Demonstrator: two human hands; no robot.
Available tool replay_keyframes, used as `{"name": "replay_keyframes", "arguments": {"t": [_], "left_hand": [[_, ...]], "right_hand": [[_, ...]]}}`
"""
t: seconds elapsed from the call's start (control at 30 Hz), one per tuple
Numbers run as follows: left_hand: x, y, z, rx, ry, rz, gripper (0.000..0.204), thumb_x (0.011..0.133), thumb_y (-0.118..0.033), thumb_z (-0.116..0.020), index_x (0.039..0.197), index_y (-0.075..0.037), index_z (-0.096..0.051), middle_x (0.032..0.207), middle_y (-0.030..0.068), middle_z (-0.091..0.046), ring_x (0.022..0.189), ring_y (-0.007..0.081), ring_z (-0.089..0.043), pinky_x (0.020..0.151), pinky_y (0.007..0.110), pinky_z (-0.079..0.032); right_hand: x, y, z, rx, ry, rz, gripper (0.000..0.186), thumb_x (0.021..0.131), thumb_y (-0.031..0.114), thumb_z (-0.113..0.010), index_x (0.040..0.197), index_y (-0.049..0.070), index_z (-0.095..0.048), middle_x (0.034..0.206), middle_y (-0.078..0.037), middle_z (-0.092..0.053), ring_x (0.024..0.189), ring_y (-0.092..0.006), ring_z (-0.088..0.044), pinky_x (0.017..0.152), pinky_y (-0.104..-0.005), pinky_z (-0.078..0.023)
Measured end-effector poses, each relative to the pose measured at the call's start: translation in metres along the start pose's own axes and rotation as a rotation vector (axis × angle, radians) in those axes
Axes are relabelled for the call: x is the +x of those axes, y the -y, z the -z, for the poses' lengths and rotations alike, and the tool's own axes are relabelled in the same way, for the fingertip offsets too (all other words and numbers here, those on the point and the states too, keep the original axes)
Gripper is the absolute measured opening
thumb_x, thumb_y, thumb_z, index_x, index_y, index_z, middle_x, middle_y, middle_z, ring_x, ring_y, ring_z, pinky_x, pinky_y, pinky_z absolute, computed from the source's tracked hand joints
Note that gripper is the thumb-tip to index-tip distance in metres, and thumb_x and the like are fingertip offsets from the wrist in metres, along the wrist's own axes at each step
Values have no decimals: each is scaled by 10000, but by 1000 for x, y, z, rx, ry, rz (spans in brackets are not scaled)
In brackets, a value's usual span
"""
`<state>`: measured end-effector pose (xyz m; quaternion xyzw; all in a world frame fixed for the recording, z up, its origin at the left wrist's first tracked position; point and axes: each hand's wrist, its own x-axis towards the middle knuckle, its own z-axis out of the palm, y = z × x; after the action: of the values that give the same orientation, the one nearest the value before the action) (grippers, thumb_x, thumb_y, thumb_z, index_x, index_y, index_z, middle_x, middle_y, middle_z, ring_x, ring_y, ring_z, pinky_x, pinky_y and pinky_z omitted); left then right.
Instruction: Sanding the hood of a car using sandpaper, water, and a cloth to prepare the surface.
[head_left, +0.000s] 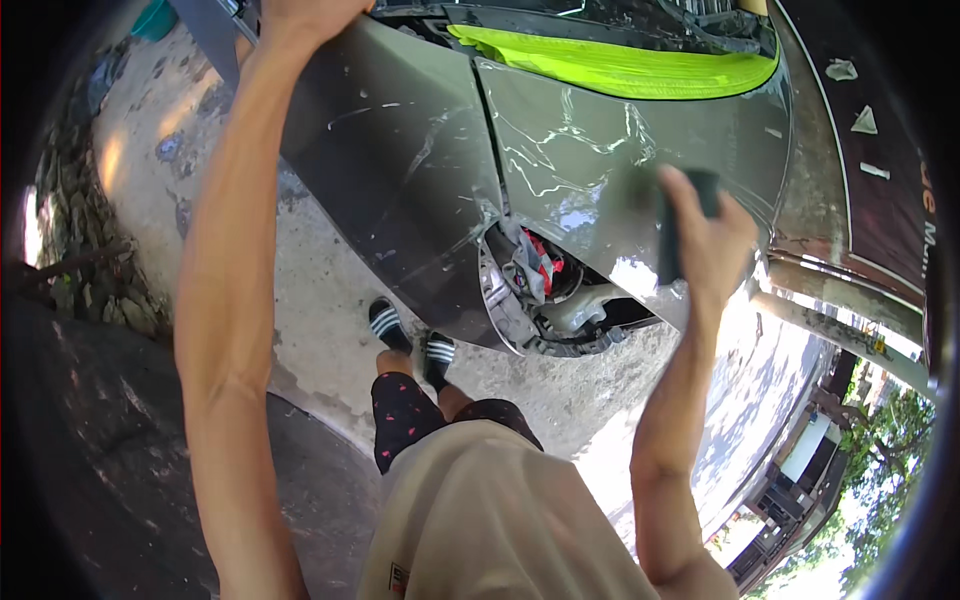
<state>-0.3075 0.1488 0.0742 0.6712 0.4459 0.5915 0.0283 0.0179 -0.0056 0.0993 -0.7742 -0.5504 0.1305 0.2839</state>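
Note:
My left hand [310, 15] reaches to the top edge of the view, at the car's grey fender [390, 170]; its fingers are mostly out of frame. My right hand [720, 235] grips a dark rectangular block [672, 255] against the grey hood [540, 160]. The hood carries pale scratches or streaks and a blurred dark patch left of the block. A bright green cloth or tape strip [620, 70] lies along the hood's upper edge. Below the panel seam, an empty headlamp opening [545, 290] shows wiring, red bits and metal parts.
I stand on concrete [310, 280] in striped slides [388, 325]. A teal tub [152, 20] and a rubble pile [100, 270] are at the left, a dark sheet [120, 420] at lower left. A dark banner [880, 200], horizontal poles [840, 330] and trees [890, 450] are at the right.

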Motion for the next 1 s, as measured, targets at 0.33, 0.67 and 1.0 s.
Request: {"name": "replay_keyframes", "arguments": {"t": [0.33,0.67,1.0], "left_hand": [[-89,-159,-140,489,141,280,247,712,-295,-824,905,-179,-721,859,43,-647,873,257,-625,726,456,-409],[-189,-248,-200,198,394,-313,137,746,-324,-651,711,-217,-572,827,-5,-607,865,187,-596,739,370,-435],[-59,-199,-142,480,-72,96,262,726,-62,-757,935,-24,-603,807,130,-667,724,308,-661,704,346,-537]], "right_hand": [[-43,-195,154,474,-256,-493,475,1006,441,-670,1088,-24,-716,867,-43,-675,742,-108,-609,656,-270,-504],[51,-200,126,877,303,-380,342,1007,415,-668,950,96,-561,770,-14,-565,631,-119,-594,509,-256,-467],[72,-115,102,676,511,350,506,902,-66,-708,1383,-93,-551,1264,-158,-681,1126,-161,-640,940,-268,-516]]}}
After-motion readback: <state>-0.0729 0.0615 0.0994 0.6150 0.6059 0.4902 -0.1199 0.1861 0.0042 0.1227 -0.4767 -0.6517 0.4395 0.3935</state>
